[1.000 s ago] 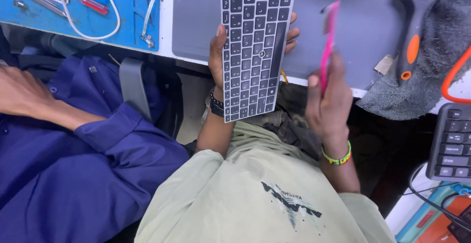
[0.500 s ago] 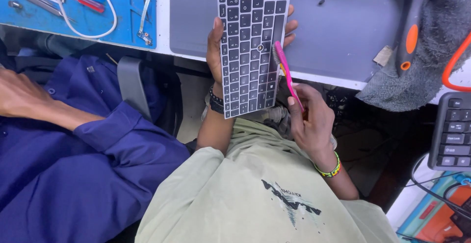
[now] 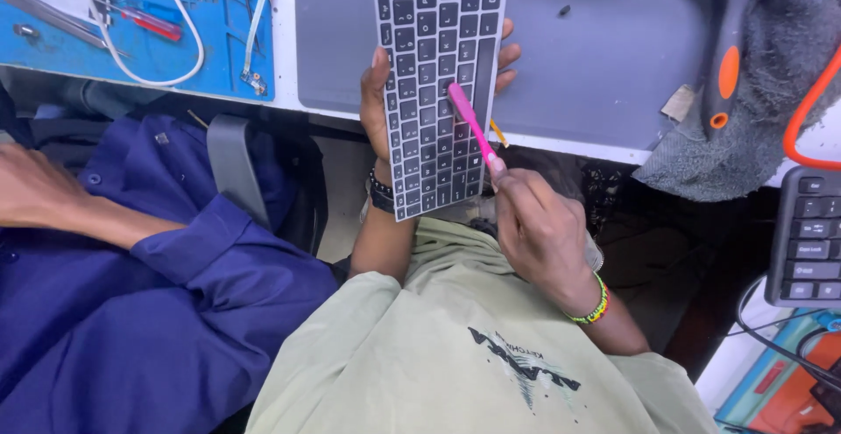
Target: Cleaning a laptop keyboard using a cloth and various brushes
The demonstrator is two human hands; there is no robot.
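**Pink tool laid on the keyboard's keys**

The left hand (image 3: 383, 105) holds a loose laptop keyboard (image 3: 435, 75) upright in front of the chest, above the near edge of the worktop (image 3: 604, 75). Its thumb lies along the left rim and its fingertips wrap round the right side from behind, so the grip is clenched on the keyboard. The right hand (image 3: 539, 232) pinches the lower end of a slim pink tool (image 3: 471, 123), grasping it between thumb and fingers. The tool's tip rests on the keys near the middle of the right-hand columns.

Judging by this, the work on the keys is under way rather than finished: every key in view looks seated, and nothing has been lifted off.

The left forearm rises from the lap with the wrist straight. The right wrist is bent upward and the hand sits below the keyboard, the tool slanting up and to the left. At the left, another person's blue sleeve (image 3: 166, 311) rests well apart.
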